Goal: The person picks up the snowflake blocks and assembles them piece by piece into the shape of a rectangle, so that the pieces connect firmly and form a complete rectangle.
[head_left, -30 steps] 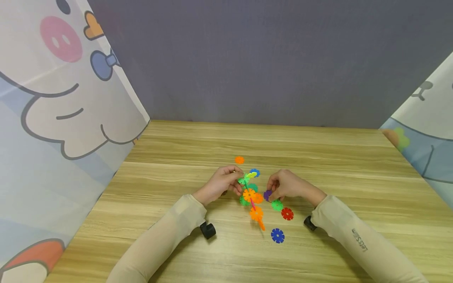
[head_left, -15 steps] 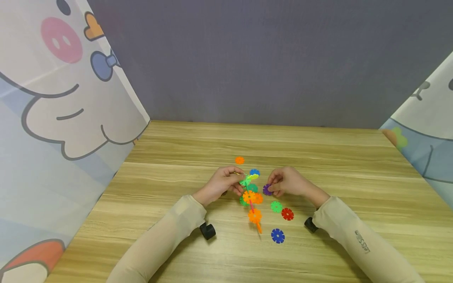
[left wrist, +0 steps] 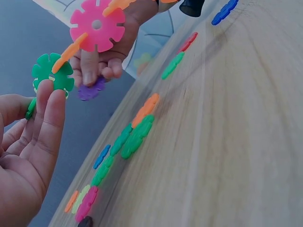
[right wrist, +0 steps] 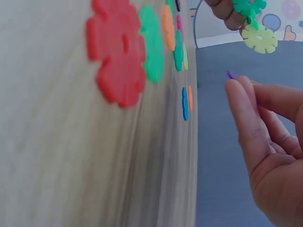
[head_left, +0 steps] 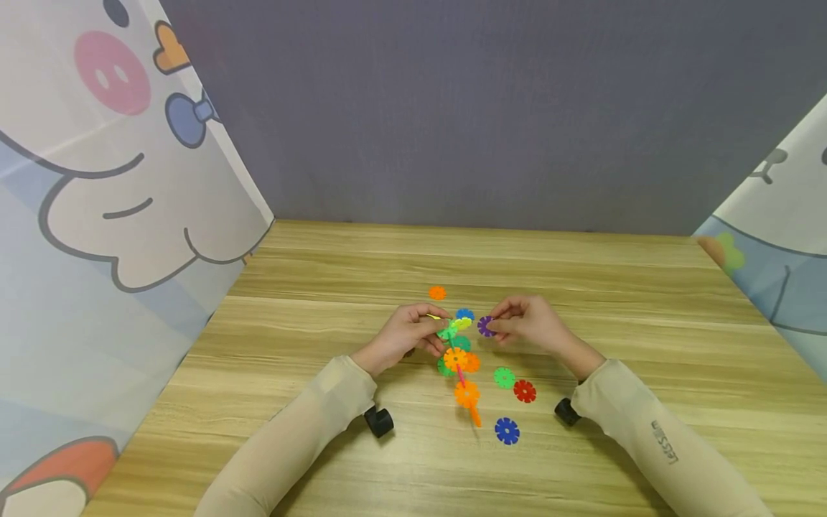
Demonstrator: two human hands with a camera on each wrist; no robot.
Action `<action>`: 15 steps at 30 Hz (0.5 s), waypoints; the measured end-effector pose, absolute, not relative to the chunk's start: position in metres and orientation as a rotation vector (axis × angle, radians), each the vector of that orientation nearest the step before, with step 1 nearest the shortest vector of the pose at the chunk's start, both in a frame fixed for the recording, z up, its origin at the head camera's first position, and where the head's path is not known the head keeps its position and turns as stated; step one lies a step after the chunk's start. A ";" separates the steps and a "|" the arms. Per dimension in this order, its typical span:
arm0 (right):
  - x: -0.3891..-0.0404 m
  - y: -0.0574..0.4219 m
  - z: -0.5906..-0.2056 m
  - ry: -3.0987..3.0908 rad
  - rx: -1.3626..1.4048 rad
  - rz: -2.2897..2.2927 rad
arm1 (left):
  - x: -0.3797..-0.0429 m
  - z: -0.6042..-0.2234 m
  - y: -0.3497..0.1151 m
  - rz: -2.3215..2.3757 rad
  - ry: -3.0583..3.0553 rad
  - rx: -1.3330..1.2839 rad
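My left hand (head_left: 410, 332) grips a chain of slotted snowflake discs by a green disc (left wrist: 53, 73) near its far end. A yellow disc (right wrist: 260, 39) is joined beyond that green one. From my fingers the chain slants toward the table's front, with a pink disc (left wrist: 97, 28) and orange discs (head_left: 466, 393) linked along it. Just to the right, my right hand (head_left: 531, 327) pinches a purple snowflake disc (head_left: 486, 327) between thumb and fingers, raised off the table and apart from the chain. In the right wrist view fingertips hide most of the purple disc.
Loose discs lie flat on the wooden table (head_left: 323, 452): red (head_left: 525, 391), light green (head_left: 505, 378) and dark blue (head_left: 507, 431) ones to the right. Orange (head_left: 437, 293) and blue (head_left: 465, 315) ones lie farther back, others beneath the chain. A grey panel (head_left: 452, 115) stands behind.
My right hand has lifted the purple disc from beside the light green disc and moved it away from me, level with the chain's far end. The left hand stays put; the chain's near end swayed slightly.
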State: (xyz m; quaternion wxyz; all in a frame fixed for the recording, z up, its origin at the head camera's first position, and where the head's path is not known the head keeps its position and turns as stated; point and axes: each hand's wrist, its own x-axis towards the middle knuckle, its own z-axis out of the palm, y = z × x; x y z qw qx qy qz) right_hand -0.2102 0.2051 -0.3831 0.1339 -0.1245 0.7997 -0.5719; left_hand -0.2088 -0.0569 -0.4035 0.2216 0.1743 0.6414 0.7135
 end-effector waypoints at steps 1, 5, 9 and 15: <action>-0.210 0.205 -0.383 2.295 -0.353 -1.695 | -0.209 -0.403 -0.057 1.973 1.768 0.477; -0.210 0.206 -0.386 2.187 -0.325 -1.833 | -0.208 -0.402 -0.057 1.968 1.776 0.480; -0.211 0.205 -0.388 2.050 -0.295 -1.948 | -0.209 -0.403 -0.057 1.968 1.779 0.480; -0.211 0.199 -0.389 1.894 -0.249 -2.056 | -0.211 -0.404 -0.057 1.969 1.784 0.486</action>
